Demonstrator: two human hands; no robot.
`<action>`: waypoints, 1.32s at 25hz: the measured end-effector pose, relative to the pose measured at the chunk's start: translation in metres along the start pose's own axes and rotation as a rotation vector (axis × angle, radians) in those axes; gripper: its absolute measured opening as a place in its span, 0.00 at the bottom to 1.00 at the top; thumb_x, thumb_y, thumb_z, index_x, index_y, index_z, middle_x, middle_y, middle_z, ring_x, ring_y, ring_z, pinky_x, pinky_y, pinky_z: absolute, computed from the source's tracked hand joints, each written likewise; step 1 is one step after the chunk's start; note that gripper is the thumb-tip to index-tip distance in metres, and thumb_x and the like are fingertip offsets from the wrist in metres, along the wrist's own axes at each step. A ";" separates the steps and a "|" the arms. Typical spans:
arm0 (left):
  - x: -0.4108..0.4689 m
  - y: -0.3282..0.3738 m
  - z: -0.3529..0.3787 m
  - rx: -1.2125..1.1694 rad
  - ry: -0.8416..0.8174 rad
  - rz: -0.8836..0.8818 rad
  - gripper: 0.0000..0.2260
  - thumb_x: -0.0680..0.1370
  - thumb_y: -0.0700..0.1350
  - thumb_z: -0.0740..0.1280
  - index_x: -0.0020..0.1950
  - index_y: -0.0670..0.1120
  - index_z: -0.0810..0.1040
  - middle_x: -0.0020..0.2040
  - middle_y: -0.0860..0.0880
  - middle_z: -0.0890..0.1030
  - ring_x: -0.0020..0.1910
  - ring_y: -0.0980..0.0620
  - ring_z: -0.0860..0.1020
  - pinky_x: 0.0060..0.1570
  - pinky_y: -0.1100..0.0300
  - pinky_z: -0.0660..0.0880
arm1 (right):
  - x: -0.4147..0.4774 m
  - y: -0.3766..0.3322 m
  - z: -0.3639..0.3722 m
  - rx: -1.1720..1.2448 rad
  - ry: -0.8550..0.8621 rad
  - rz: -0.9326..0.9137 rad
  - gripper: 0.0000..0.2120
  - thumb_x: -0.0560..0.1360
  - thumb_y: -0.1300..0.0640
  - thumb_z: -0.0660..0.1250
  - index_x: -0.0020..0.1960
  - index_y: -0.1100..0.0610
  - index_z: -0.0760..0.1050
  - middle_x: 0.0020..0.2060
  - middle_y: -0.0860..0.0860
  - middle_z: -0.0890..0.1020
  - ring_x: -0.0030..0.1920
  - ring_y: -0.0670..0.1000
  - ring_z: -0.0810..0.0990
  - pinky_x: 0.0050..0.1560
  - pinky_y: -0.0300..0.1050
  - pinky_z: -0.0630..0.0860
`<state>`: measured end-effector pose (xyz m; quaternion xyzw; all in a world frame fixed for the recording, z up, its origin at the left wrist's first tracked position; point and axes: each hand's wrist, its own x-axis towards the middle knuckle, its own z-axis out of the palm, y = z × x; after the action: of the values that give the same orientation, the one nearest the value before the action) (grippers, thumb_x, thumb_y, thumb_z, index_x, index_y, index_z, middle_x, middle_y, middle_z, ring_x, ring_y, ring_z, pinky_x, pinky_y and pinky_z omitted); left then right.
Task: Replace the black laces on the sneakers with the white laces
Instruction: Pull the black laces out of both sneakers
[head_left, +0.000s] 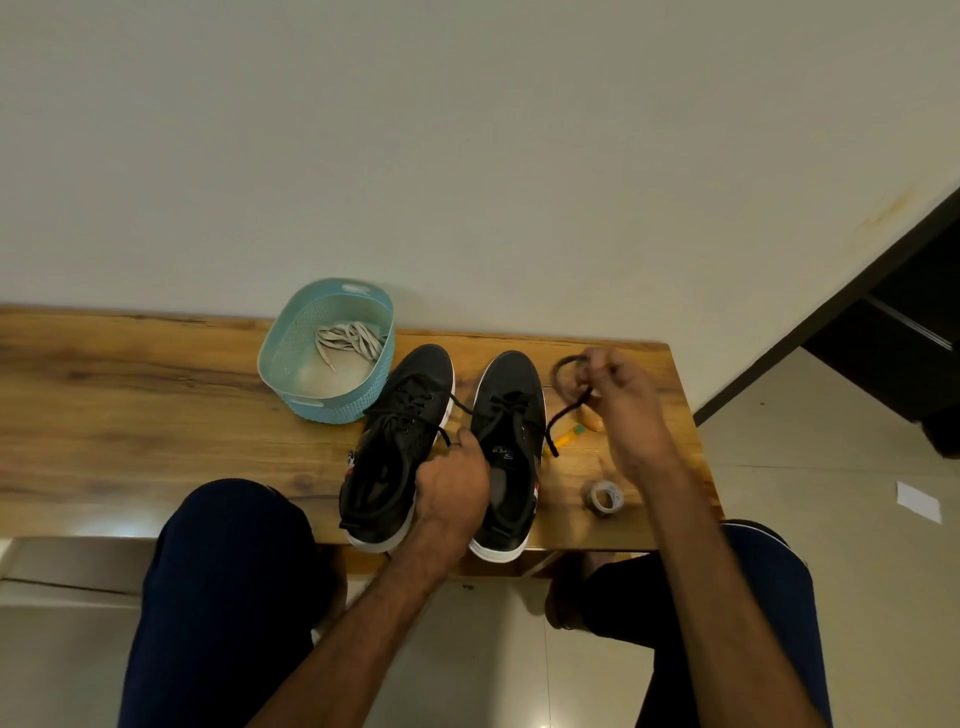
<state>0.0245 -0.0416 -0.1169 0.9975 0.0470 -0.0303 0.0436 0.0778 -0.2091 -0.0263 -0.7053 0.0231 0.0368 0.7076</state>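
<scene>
Nearest the camera, two knees in dark blue trousers (228, 597) frame the front edge of a wooden table with a plank top (156, 415). The right-hand black sneaker with a white sole (511, 384) stands on that table with its heel at the front edge and its toe pointing away.

The left hand (452, 488) lies on the near left side of the right-hand sneaker, its fingers curled over the shoe's inner collar. A loose black lace end comes up to its forefinger; whether the finger pinches it cannot be told.

The right hand (628, 410) is raised to the right of the right-hand sneaker, well apart from the left hand. Its fingertips pinch one end of the black lace (563, 415), which runs from the shoe's eyelets across to that hand.

A small roll of pale tape (602, 499) sits to the near right of the right-hand sneaker, below the right wrist. A yellow pencil-like stick (563, 438) lies just beside the shoe's right flank. A black ring (561, 370) lies to the far right of the shoe, partly behind the right fingers.

The second black sneaker with a white sole (400, 447) stands just left of the right-hand sneaker, also laced in black. Farther left and beyond is an oval light blue plastic basket (332, 400), with the white laces (348, 340) bundled inside it. Behind it all rises a plain pale wall (467, 156).
</scene>
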 end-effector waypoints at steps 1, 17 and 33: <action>0.000 0.000 0.000 0.004 -0.006 0.003 0.13 0.83 0.48 0.57 0.65 0.43 0.66 0.50 0.49 0.82 0.45 0.51 0.83 0.35 0.59 0.70 | 0.002 -0.010 -0.014 0.277 0.054 -0.014 0.10 0.83 0.59 0.58 0.47 0.56 0.75 0.38 0.48 0.77 0.39 0.46 0.77 0.51 0.49 0.79; 0.009 -0.015 -0.041 -0.263 -0.022 0.037 0.17 0.82 0.57 0.59 0.64 0.46 0.68 0.53 0.46 0.82 0.52 0.44 0.81 0.45 0.52 0.74 | 0.016 0.052 0.028 -0.619 0.048 -0.065 0.08 0.81 0.62 0.62 0.59 0.54 0.73 0.46 0.50 0.85 0.46 0.46 0.83 0.42 0.40 0.80; 0.046 -0.009 -0.018 -0.263 -0.077 0.293 0.09 0.81 0.41 0.63 0.60 0.43 0.71 0.59 0.45 0.72 0.54 0.48 0.74 0.51 0.55 0.75 | -0.013 0.055 0.032 -1.201 -0.303 0.004 0.29 0.73 0.39 0.69 0.67 0.50 0.63 0.66 0.50 0.70 0.66 0.54 0.67 0.64 0.62 0.69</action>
<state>0.0706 -0.0266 -0.1023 0.9775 -0.0966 -0.0556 0.1791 0.0598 -0.1769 -0.0803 -0.9674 -0.1011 0.1441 0.1822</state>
